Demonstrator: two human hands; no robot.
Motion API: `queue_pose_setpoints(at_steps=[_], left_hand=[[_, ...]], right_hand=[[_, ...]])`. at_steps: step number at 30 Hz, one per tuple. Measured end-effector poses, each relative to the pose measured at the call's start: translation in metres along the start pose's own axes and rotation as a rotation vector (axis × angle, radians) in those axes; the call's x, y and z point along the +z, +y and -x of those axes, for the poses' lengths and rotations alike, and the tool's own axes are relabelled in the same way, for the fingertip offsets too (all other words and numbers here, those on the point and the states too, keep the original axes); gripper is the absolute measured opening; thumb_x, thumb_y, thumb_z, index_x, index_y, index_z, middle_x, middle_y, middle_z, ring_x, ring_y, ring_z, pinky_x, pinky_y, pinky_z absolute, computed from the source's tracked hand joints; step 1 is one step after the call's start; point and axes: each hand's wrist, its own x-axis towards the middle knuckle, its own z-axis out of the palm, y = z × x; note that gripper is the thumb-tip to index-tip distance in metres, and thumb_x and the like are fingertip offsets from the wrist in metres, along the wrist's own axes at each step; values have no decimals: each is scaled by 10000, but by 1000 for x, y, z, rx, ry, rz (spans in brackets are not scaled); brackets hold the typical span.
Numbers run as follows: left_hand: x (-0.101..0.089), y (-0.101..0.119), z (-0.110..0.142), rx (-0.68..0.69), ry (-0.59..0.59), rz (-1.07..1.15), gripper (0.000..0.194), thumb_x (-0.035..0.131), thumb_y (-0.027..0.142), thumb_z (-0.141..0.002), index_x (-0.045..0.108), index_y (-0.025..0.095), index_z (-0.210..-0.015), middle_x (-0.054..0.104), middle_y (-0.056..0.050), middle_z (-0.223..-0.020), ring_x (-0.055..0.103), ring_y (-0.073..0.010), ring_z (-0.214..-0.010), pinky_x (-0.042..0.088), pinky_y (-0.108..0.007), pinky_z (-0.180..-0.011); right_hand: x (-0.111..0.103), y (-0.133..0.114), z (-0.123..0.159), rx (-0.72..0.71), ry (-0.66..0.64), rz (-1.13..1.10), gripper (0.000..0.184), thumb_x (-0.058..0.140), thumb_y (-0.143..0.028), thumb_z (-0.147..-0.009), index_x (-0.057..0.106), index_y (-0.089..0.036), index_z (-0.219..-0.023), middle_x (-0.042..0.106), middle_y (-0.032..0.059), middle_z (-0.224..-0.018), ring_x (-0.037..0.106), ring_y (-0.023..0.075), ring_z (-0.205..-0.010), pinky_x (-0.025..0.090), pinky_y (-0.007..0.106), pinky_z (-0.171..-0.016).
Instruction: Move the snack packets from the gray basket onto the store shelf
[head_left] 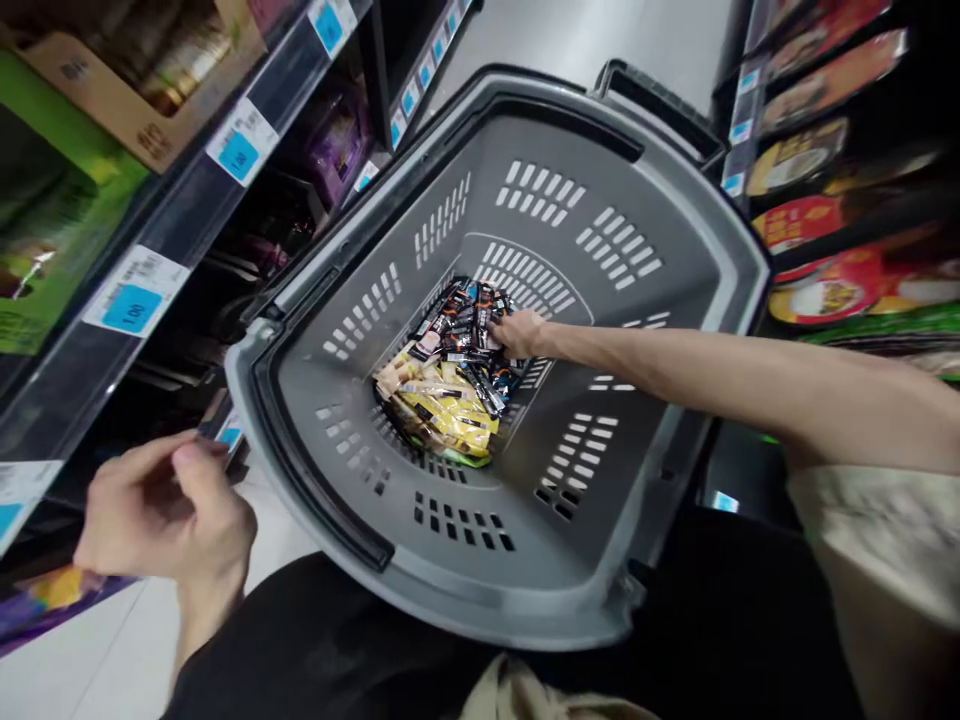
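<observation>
A grey plastic shopping basket point(645, 450) with slotted sides stands before my body, its inside in full view. Small shiny black packets point(472, 320) lie heaped at its bottom, beside yellow snack packets point(450, 405). My right hand point(519, 333) reaches down into the basket from the right, fingers curled onto a black packet at the edge of the heap. Its fingertips are partly hidden among the packets. My left hand point(169, 510) hovers outside the basket's left rim, fingers bent and thumb against the forefinger; nothing shows in it.
Shelves with blue price tags point(133, 305) run along the left, holding a cardboard display box point(112, 100) and a green package point(60, 210). Packaged goods point(832, 285) line the right shelf. Pale floor point(592, 40) shows beyond the basket. A purple-and-yellow package point(56, 595) is low at left.
</observation>
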Motion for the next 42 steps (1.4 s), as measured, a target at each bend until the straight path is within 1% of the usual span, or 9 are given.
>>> queue_pose_setpoints(at_steps=[3, 5, 10, 13, 21, 28, 33, 37, 42], left_hand=[[14, 13, -7, 330, 170, 331, 127, 694, 295, -757, 657, 188, -701, 585, 10, -530, 586, -156, -473, 442, -286, -534], [22, 22, -13, 480, 174, 477, 130, 698, 253, -774, 628, 182, -690, 590, 24, -527, 600, -135, -477, 455, -268, -519], [27, 44, -18, 629, -151, 620, 68, 663, 177, -861, 684, 172, -796, 704, -23, -693, 695, -174, -689, 555, -312, -594], [26, 51, -17, 669, -279, 583, 145, 584, 138, -916, 714, 167, -858, 712, -45, -709, 690, -188, -721, 537, -333, -604], [35, 52, -19, 630, -275, 562, 294, 541, 302, -1014, 716, 202, -800, 675, -22, -635, 616, -163, -571, 456, -337, -529], [50, 56, -23, 575, -307, 550, 275, 523, 267, -1010, 735, 206, -847, 650, -27, -625, 605, -176, -578, 460, -364, -590], [64, 54, -33, 652, -352, 554, 234, 529, 227, -1002, 738, 213, -898, 661, -19, -644, 623, -175, -609, 481, -349, -612], [69, 59, -56, 731, -554, 509, 213, 528, 165, -966, 730, 201, -911, 671, -14, -662, 621, -157, -611, 476, -319, -618], [69, 93, -113, 554, -1134, 279, 204, 549, 246, -988, 750, 224, -963, 712, -22, -765, 673, -163, -697, 501, -279, -681]], right_hand=[[-7, 6, -4, -113, 141, 150, 444, 617, -292, -909, 627, -91, -1305, 659, 200, -1204, 638, 307, -1080, 490, 408, -894], [-11, 11, -12, -212, 279, 248, 377, 541, -220, -944, 624, -100, -1291, 619, 191, -1273, 597, 298, -1136, 460, 416, -940], [-3, 9, -46, -363, 317, 350, 316, 415, -98, -979, 653, -138, -1183, 617, 134, -1245, 578, 209, -962, 422, 370, -876], [4, 5, -65, -382, 338, 336, 324, 396, -93, -994, 643, -148, -1195, 642, 121, -1184, 569, 198, -931, 407, 356, -845], [-17, 22, -77, -592, 430, 311, 262, 534, -166, -930, 615, -136, -1177, 631, 104, -1121, 553, 235, -1071, 422, 364, -922], [-31, 3, -84, -399, 451, 209, 305, 378, -127, -1003, 562, -78, -1241, 570, 156, -1246, 569, 157, -815, 431, 326, -751], [-24, 17, -91, -482, 438, 242, 330, 342, -95, -1021, 602, -93, -1223, 615, 144, -1152, 610, 182, -906, 407, 309, -711], [-24, 25, -100, -484, 403, 196, 292, 477, -109, -968, 654, -108, -1200, 659, 144, -1135, 634, 190, -899, 408, 302, -717], [-53, 40, -102, -520, 413, 108, 262, 538, -120, -932, 722, -153, -1116, 714, 120, -1106, 633, 204, -894, 421, 330, -792]])
